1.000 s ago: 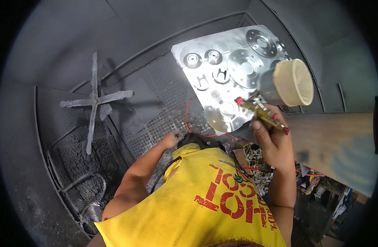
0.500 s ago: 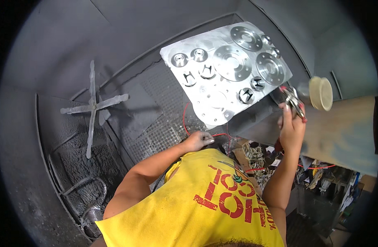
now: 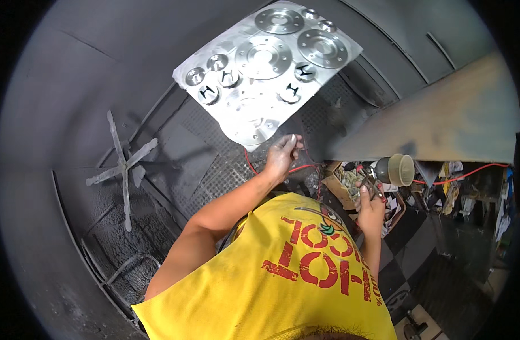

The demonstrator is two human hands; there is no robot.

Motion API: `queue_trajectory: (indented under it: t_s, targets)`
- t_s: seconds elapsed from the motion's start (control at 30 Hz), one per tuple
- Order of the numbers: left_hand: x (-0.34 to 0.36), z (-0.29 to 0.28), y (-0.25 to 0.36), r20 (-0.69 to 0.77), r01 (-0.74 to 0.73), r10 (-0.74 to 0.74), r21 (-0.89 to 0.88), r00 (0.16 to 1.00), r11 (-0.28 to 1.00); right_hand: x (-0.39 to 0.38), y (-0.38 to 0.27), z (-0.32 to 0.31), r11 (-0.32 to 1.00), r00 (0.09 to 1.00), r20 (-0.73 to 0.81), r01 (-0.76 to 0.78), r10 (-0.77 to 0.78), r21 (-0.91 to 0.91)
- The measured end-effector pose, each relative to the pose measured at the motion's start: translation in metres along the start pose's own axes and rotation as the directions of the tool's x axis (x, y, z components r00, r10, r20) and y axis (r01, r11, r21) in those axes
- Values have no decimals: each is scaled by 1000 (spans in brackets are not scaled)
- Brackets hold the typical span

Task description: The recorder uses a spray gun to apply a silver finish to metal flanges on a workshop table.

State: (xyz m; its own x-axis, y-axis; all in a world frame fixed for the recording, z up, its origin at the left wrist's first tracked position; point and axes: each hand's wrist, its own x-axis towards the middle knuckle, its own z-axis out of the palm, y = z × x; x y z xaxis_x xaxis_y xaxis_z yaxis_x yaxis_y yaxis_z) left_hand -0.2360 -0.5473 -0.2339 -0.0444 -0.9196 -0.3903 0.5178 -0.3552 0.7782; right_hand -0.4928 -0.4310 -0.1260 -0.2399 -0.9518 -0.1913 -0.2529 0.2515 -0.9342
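My right hand (image 3: 371,212) is wrapped round a spray gun (image 3: 371,182), low on the right, well away from the board. A translucent cup with a pale yellowish rim (image 3: 406,170) is fixed to the gun. Near the front corner of a white-covered board (image 3: 183,72), my left hand (image 3: 282,156) is raised with its fingers curled in; whatever they may hold is hidden. Several large silver discs with holes (image 3: 265,58) lie on the board. Around them sit small round caps, several with a black emblem (image 3: 209,94), others plain metal (image 3: 217,62).
A cross-shaped stand (image 3: 124,164) wrapped in grey material stands at left. Grey booth walls surround the board. A brownish panel (image 3: 435,113) rises on the right, with cluttered boxes and scraps (image 3: 441,192) below it. A red hose (image 3: 475,170) crosses the clutter.
My right hand has drawn the spray gun down, away from the board's right edge. My left hand has risen toward the board's front corner. The board now appears farther up and left in view.
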Motion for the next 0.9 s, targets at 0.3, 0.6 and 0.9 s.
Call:
queue_trajectory:
  t_s: [0.3,0.6,0.9]
  targets:
    - [54,95,-3,-139,-150,126,-186,982,971,-21,25,-25,1000,999,23,28,-28,14]
    - [83,125,17,-254,-210,150,-227,955,951,-37,41,-38,993,992,45,115,-117,36]
    - [84,116,19,-291,-237,177,-183,940,954,-42,55,-39,995,995,52,85,-88,60]
